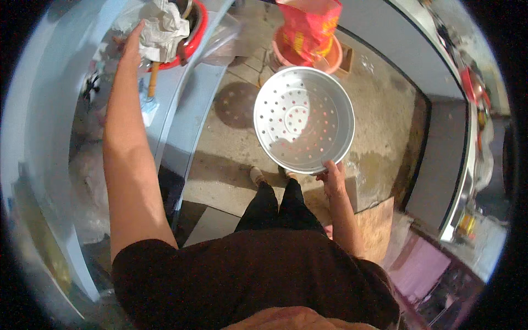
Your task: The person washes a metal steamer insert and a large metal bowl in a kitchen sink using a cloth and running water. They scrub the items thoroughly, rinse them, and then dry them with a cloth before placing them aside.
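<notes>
My right hand [333,179] grips the near rim of a round aluminium steamer basket [297,116], with its thumb over the edge. The basket hangs above the floor and its hole-dotted bottom faces me. Far to the left, my left arm stretches up to a blue shelf. There my left hand [131,41] is right beside a crumpled white sheet [164,34], of paper or cloth; its fingers are mostly hidden. Behind the sheet stands a red basin [201,27] with a metal vessel in it. A wooden handle [153,80] sticks out below the sheet.
On the floor ahead, a pink basin [333,65] holds a red bag [311,27]. Clear plastic [221,39] hangs over the shelf's edge. Grey cabinets [404,49] run along the right side. A wooden board [376,228] is near my right elbow.
</notes>
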Available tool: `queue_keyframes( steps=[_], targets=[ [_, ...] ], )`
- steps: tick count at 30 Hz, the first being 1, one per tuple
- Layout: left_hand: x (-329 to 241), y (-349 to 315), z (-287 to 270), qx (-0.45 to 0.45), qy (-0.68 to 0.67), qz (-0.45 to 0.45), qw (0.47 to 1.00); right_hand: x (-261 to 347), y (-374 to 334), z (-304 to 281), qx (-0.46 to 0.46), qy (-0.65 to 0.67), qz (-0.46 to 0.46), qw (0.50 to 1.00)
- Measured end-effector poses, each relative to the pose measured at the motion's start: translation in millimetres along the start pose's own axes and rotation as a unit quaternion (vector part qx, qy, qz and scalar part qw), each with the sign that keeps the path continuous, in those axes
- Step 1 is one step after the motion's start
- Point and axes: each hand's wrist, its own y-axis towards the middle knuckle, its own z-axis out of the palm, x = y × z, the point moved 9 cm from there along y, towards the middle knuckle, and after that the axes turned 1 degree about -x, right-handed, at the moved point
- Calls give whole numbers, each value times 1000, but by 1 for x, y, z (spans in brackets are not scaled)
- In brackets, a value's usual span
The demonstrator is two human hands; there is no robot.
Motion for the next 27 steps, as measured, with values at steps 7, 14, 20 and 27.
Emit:
queue_keyframes(
  steps=[7,14,20,27],
  targets=[
    [-2,-34,24,-68,247,93,962,5,-8,-9,38,124,12,992],
    [3,-122,53,-62,219,162,960,31,-9,-45,36,162,-12,986],
    [90,-279,110,-13,135,66,989,93,-18,-119,80,219,-90,968],
    [266,-425,191,-10,41,-122,992,149,-22,-243,50,254,-156,953]
  ],
)
